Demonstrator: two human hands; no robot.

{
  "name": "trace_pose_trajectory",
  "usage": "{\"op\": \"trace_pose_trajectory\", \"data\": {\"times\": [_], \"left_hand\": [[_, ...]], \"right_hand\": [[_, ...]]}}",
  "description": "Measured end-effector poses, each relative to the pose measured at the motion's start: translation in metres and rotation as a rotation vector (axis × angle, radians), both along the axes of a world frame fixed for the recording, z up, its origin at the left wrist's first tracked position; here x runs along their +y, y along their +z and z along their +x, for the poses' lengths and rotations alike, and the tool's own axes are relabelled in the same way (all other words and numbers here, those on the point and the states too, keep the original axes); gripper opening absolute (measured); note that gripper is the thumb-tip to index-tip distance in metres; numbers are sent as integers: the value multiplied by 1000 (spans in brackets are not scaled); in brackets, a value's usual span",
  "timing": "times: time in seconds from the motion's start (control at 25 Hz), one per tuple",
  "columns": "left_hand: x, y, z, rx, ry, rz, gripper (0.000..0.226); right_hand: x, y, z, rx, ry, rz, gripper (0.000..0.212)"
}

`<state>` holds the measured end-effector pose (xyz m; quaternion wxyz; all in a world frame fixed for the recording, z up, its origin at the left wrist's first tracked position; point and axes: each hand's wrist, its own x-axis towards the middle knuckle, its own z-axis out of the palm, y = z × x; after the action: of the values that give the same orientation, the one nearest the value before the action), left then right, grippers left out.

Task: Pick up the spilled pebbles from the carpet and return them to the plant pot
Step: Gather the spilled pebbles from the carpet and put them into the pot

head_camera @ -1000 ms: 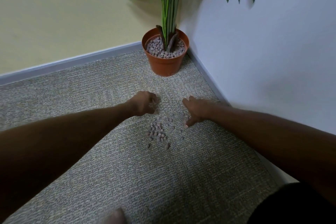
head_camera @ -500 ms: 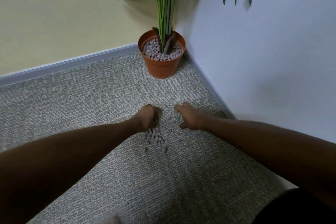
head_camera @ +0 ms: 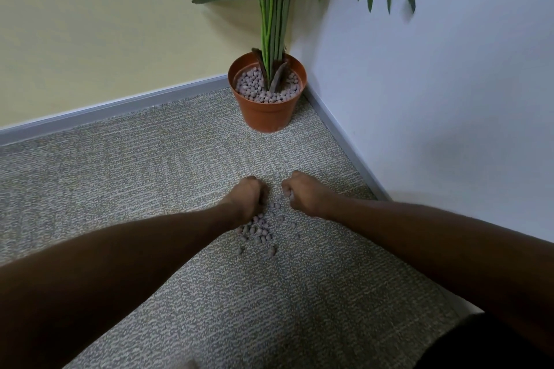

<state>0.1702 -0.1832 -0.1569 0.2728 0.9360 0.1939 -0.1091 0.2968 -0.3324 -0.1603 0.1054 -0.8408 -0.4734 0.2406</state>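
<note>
Where pebbles (head_camera: pixel 259 231) lie spilled on grey carpet (head_camera: pixel 120 174), my left hand (head_camera: pixel 247 198) and right hand (head_camera: pixel 305 195) curl round some; orange plant pot (head_camera: pixel 266 114) at 12 o'clock.

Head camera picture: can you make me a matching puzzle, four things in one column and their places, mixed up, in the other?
1 plant pot
2 spilled pebbles
3 left hand
4 right hand

A curled, nearest the white wall
B in the room's corner
C curled, left of the heap
D loose on the carpet, by both hands

Pairs: 1-B, 2-D, 3-C, 4-A
</note>
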Motion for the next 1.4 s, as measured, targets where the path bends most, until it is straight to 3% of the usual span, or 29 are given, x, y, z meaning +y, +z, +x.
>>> {"op": "trace_pose_trajectory", "data": {"times": [0.16, 0.36, 0.48, 0.64, 0.8, 1.04, 1.24, 1.4], "left_hand": [[0, 3, -3, 8, 25, -2, 15], [5, 4, -5, 29, 22, -56, 11], [9, 4, -8, 30, 4, -98, 13], [15, 0, -12, 30, -4, -137, 14], [19, -2, -11, 36, -26, -131, 13], [22, 1, -12, 21, -45, -165, 12], [27, -1, -25, 26, -38, -174, 12], [34, 2, -33, -12, 43, -238, 12]], "right_hand": [[5, 3, -2, -88, 35, -32, 27], [18, 13, 11, -28, -88, 31, 16], [30, 40, 30, 57, -154, 171, 16], [48, 78, 58, -89, -189, 467, 8], [68, 103, 85, -204, -263, 651, 14], [96, 106, 109, -233, -402, 706, 24], [109, 95, 102, -175, -379, 639, 28], [102, 90, 104, -219, -454, 732, 21]]}}
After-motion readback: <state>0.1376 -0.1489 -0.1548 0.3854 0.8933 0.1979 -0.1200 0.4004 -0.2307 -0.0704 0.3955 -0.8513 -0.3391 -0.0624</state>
